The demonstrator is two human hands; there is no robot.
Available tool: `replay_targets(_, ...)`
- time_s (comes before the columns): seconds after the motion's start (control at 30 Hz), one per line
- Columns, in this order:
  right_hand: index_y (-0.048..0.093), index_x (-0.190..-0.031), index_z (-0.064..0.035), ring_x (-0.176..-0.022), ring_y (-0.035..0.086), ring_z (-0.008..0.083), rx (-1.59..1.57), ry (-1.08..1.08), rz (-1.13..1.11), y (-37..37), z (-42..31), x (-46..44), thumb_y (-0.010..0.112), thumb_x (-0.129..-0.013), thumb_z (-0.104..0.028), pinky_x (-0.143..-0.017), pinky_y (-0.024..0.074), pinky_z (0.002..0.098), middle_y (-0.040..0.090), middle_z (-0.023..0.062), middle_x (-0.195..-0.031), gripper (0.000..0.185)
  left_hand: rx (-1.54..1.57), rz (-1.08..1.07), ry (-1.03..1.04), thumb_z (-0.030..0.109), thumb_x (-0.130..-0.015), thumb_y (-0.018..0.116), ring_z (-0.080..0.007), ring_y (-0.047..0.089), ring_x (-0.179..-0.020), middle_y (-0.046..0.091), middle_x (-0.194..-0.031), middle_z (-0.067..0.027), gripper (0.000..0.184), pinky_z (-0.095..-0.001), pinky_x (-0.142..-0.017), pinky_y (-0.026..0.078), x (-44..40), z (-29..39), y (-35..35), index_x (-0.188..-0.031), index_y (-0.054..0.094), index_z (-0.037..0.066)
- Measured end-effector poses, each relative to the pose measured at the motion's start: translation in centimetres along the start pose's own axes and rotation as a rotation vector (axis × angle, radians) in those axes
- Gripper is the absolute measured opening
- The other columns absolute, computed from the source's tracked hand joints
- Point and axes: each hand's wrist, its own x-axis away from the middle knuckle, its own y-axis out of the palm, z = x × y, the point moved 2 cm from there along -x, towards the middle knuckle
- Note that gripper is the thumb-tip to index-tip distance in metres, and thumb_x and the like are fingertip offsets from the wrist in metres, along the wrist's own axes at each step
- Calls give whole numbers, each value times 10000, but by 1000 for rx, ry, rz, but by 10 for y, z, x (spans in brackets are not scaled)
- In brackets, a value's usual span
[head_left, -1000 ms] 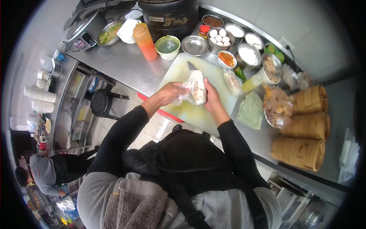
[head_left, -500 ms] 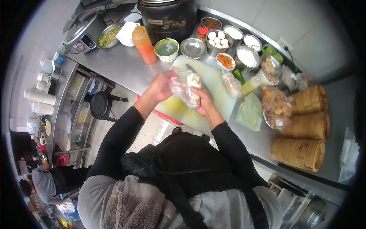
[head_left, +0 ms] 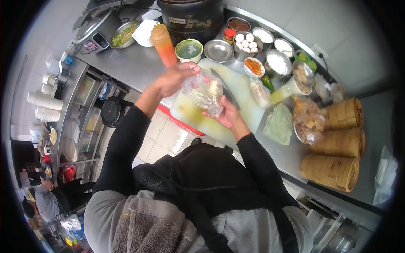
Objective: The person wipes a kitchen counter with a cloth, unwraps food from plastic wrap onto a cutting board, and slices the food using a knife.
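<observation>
Over the cutting board (head_left: 249, 116), a pale roll (head_left: 215, 89) sits in a clear plastic bag (head_left: 198, 93). My left hand (head_left: 179, 80) pinches the bag's upper left edge and holds the plastic stretched out to the side. Under the roll's lower end, my right hand (head_left: 229, 113) supports it, with the fingers partly hidden behind it. A knife (head_left: 230, 93) lies on the board just beyond the roll. Another plastic-wrapped roll (head_left: 259, 92) rests toward the board's right side.
Behind the board stand an orange squeeze bottle (head_left: 163, 46), a green-filled tub (head_left: 189, 49), a metal plate (head_left: 218, 51) and a bowl of eggs (head_left: 247, 44). To the right are a green cloth (head_left: 278, 124) and bamboo steamers (head_left: 331, 170). Another person (head_left: 50, 202) is at far left.
My left hand has drawn the plastic out to the left, spreading it wider. My right hand's grip on the roll has loosened, with its fingers lower. The view has shifted slightly.
</observation>
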Motion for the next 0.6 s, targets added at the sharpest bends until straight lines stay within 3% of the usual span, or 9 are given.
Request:
replay_targets(0.13, 455, -1421, -125, -1153, 633, 279, -66, -70, -34, 6, -6, -5, 701, -933, -412, -948, 545, 559, 619, 117, -1271, 617, 246, 3, -4, 249, -1009, 639, -177, 659, -898, 661, -1075, -43, 226, -359, -796, 555, 4, 9, 3, -1149, 596, 77)
replay_targets(0.27, 460, -1389, -71, -1068, 645, 273, 130, -113, 1, 9, -14, -16, 712, -884, -262, -922, 559, 516, 631, 133, -1191, 596, 362, -17, -25, 267, -996, 661, -173, 649, -874, 647, -1077, -37, 266, -341, -770, 552, -2, -3, -1, -1150, 595, 61)
replay_targets(0.33, 462, -1378, -49, -1035, 646, 269, 200, -122, 13, 8, -14, -18, 697, -857, -220, -915, 563, 498, 633, 135, -1163, 597, -511, 264, 154, 298, -982, 681, -168, 645, -880, 642, -1055, -34, 306, -348, -761, 551, 5, 0, 5, -1150, 597, 56)
replay_targets(0.37, 469, -1364, -31, -999, 649, 271, 41, -120, 17, 13, -17, -14, 675, -823, -210, -915, 561, 490, 636, 136, -1135, 605, -511, 273, 156, 298, -982, 681, -168, 645, -880, 642, -1055, -34, 306, -348, -761, 551, 7, 1, 2, -1150, 597, 56)
replay_targets(0.4, 475, -1350, -14, -963, 651, 273, -118, -113, 22, 19, -19, -10, 652, -790, -199, -914, 560, 482, 638, 137, -1107, 616, -721, 188, 55, 312, -975, 688, -164, 642, -887, 644, -1041, -39, 330, -348, -766, 548, 8, 0, 0, -1161, 597, 55)
replay_targets(0.43, 498, -1367, 4, -1017, 657, 310, -68, -174, 55, 21, -21, -6, 622, -766, -269, -925, 545, 507, 647, 163, -1114, 671, -929, 98, -49, 327, -969, 696, -161, 639, -894, 647, -1027, -45, 354, -348, -771, 545, 9, -1, -3, -1171, 597, 55)
replay_targets(0.47, 498, -1367, 4, -1017, 657, 310, -66, -174, 49, 18, -25, -7, 622, -766, -269, -925, 545, 507, 647, 163, -1114, 671, -931, 103, -47, 327, -969, 696, -161, 639, -894, 647, -1027, -45, 354, -348, -771, 545, 7, -6, -12, -1171, 597, 55)
replay_targets(0.53, 492, -1369, 1, -1028, 655, 321, -89, -152, -138, 10, -27, -6, 643, -805, -300, -936, 539, 510, 643, 172, -1165, 657, -102, 115, 74, 324, -983, 675, -171, 646, -843, 651, -991, -52, 294, -368, -825, 556, -2, -23, -30, -1098, 597, 65)
replay_targets(0.6, 484, -1372, -18, -1006, 659, 305, -86, -120, -44, 0, -19, -6, 669, -828, -304, -921, 547, 501, 646, 161, -1142, 642, 64, 17, 63, 323, -991, 663, -177, 645, -858, 647, -979, -52, 271, -379, -858, 558, 7, -4, -11, -1067, 585, 74)
